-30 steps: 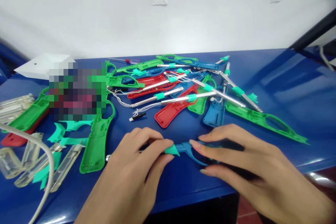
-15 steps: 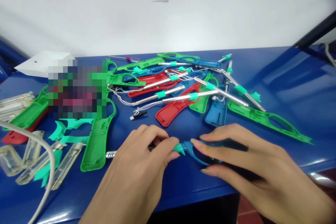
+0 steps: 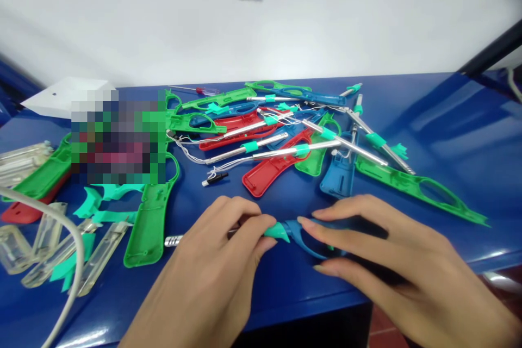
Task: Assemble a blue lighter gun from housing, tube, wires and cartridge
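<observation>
My left hand is closed, thumb and fingertips pinching a teal plastic piece at the narrow end of a blue plastic handle with a loop. A slotted silver metal tube sticks out from beneath that hand on the left; its middle is hidden. Around the blue handle's loop curl the fingers of my right hand, the thumb below and the fingers above. Much of the handle lies hidden under this hand. Both hands are just over the front of the blue table.
Behind my hands lies a pile of green half-shells, red half-shells, blue half-shells and silver tubes with teal bands and white wires. At left are clear tanks, teal pieces and a white cable. A screwdriver lies behind.
Hardly anything differs. Both hands keep their hold, with only a very slight shift of the fingers and of the view.
</observation>
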`<action>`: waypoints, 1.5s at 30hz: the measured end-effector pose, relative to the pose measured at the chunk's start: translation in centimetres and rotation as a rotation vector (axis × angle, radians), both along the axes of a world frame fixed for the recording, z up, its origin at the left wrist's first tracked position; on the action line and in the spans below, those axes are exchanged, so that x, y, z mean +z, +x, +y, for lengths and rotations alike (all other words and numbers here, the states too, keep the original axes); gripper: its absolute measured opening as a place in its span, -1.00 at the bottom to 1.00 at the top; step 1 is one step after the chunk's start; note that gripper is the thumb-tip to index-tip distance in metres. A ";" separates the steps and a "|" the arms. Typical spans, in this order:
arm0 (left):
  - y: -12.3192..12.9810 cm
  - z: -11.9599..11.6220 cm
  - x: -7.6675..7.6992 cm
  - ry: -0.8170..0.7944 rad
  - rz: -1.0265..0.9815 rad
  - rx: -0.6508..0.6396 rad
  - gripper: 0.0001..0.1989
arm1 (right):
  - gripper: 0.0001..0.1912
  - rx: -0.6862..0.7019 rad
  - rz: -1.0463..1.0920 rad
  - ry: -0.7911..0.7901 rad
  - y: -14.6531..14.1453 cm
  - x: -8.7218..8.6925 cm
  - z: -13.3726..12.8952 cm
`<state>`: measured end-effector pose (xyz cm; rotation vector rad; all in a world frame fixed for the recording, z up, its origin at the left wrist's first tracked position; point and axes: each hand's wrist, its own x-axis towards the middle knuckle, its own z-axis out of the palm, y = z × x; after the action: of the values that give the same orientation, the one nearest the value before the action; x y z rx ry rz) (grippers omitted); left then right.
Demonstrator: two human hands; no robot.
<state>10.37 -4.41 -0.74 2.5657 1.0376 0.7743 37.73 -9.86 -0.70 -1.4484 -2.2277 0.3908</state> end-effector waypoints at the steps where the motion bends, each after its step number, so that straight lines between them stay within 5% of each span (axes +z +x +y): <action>1: 0.1 0.0 -0.1 0.001 -0.003 -0.004 -0.82 | -0.57 0.001 -0.008 0.000 0.0 0.0 0.0; 24: 1.4 0.2 0.2 -0.117 -0.141 0.104 -0.82 | -0.56 0.015 -0.022 0.035 0.1 -0.4 -0.3; 32: 1.7 1.2 0.9 -0.168 -0.146 0.053 -0.86 | -0.57 0.023 -0.035 0.034 0.1 -0.4 -0.4; 40: 1.9 0.2 0.3 0.058 0.061 -0.013 -0.81 | -0.40 0.044 -0.134 0.043 1.2 -0.9 -0.6; 45: 1.8 0.0 0.4 0.068 0.090 0.006 -0.78 | -0.46 0.054 -0.133 0.097 0.8 -1.0 -0.5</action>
<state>12.15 -4.37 -0.38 2.6782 1.0638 0.7129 38.54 -10.37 -1.70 -1.4027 -2.3600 0.2062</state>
